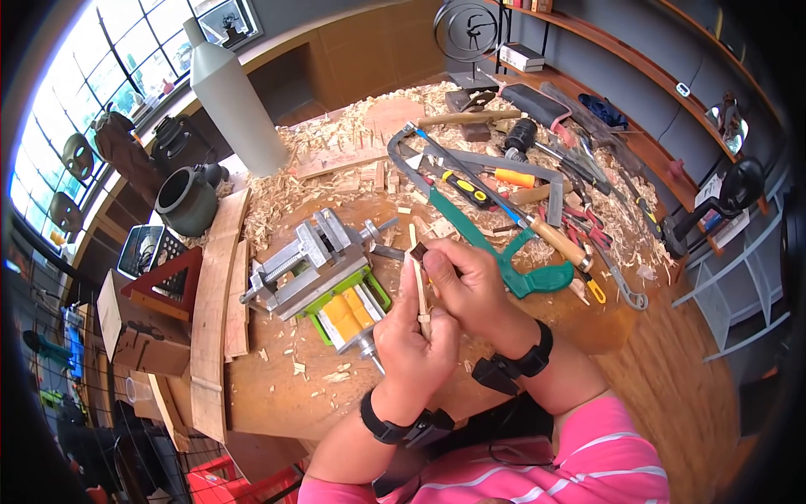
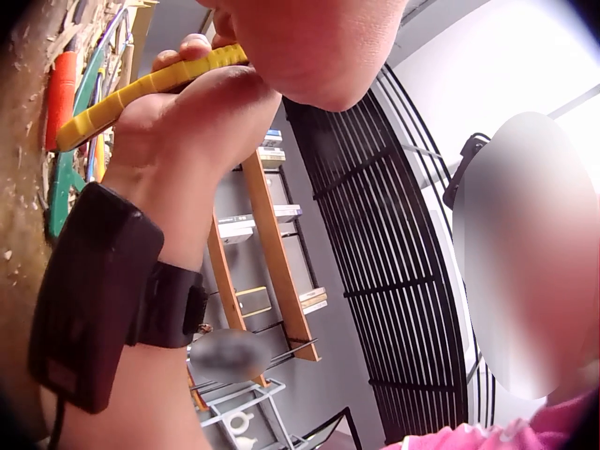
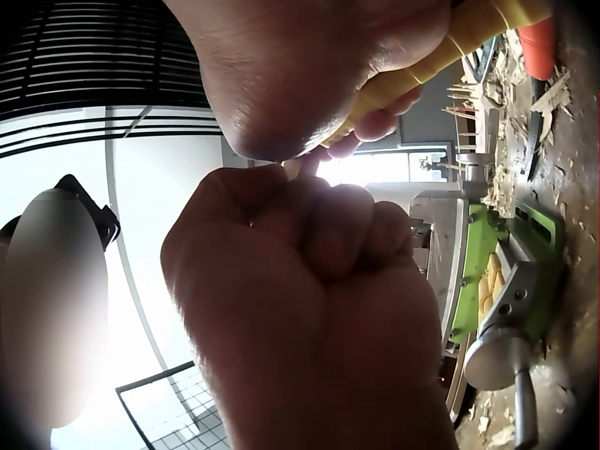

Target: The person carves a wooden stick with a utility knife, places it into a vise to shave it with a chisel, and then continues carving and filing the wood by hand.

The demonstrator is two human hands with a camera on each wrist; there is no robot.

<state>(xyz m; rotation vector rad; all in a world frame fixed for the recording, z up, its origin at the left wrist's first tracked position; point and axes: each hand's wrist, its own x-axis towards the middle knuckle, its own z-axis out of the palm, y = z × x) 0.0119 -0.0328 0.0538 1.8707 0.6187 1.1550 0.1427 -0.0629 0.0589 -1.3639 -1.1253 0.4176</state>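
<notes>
In the head view, the left hand curls round a thin pale wooden strip, thumb along its upper part. The right hand is close against the left, pinching a small dark piece at the strip's upper end. Notches or ridges line the strip, which looks yellow in the left wrist view and the right wrist view. Fingers partly cover both the strip and the dark piece.
A metal vise with a green base stands left of the hands. Beyond them lie a green-handled saw, a wrench, screwdrivers and shavings. Long boards lie at the table's left edge, near a grey bottle and dark pot.
</notes>
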